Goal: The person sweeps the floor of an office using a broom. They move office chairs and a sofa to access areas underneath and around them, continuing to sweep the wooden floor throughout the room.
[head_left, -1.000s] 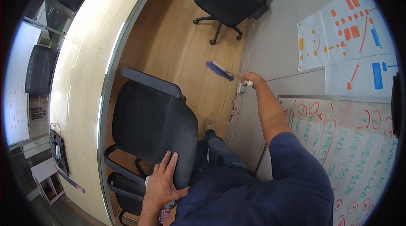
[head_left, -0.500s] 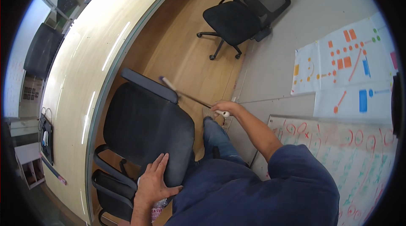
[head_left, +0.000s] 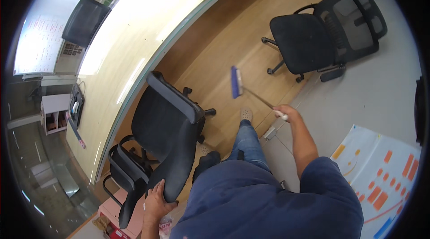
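Observation:
My right hand [head_left: 289, 113] is closed round the pale handle end of a broom [head_left: 259, 97], held out ahead of me. Its purple and white head is down at the wooden floor, beyond my shoe. My left hand [head_left: 157, 202] grips the near end of the backrest of a black office chair [head_left: 156, 120]. That chair stands to my left, close against the long table.
The long light-wood table [head_left: 116, 46] runs along the left. Another black wheeled chair [head_left: 304, 44] stands ahead on the right, beside the grey wall. More chairs [head_left: 127, 167] crowd near-left. A sheet with coloured shapes [head_left: 363, 167] hangs at right.
My view has shifted left and forward. The broom has swung out, and its head now shows in full. The held chair has turned, with my left hand still on its backrest.

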Demonstrator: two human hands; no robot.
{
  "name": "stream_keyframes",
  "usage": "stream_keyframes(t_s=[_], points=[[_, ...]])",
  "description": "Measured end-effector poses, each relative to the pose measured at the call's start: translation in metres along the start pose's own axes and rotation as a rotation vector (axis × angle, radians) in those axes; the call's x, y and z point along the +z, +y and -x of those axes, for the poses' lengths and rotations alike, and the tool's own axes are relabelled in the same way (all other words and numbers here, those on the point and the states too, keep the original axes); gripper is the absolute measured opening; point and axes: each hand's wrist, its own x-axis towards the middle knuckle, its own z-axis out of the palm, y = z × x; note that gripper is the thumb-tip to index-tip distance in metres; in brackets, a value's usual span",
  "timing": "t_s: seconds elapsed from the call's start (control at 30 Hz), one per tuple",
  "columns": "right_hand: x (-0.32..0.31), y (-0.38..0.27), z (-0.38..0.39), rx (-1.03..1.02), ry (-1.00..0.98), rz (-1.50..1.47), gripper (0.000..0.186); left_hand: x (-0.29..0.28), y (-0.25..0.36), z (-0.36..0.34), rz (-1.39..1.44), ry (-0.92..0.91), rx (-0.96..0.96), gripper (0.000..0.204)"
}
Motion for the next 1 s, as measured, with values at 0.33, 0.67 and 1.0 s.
stream_keyframes(t_s=[0.33,0.67,1.0], points=[[0.014,-0.090,0.025,-0.174,-0.143,0.362,0.018,-0.016,0.042,-0.024,-0.084,-0.080,-0.089,0.099],[0.117,-0.148,0.010,-0.091,-0.146,0.776,0.012,-0.014,0.004,-0.019,0.033,-0.063,-0.196,0.098],[0.229,-0.243,-0.180,-0.924,-0.612,1.517,0.019,-0.005,-0.009,-0.017,0.169,0.114,-0.383,0.079]])
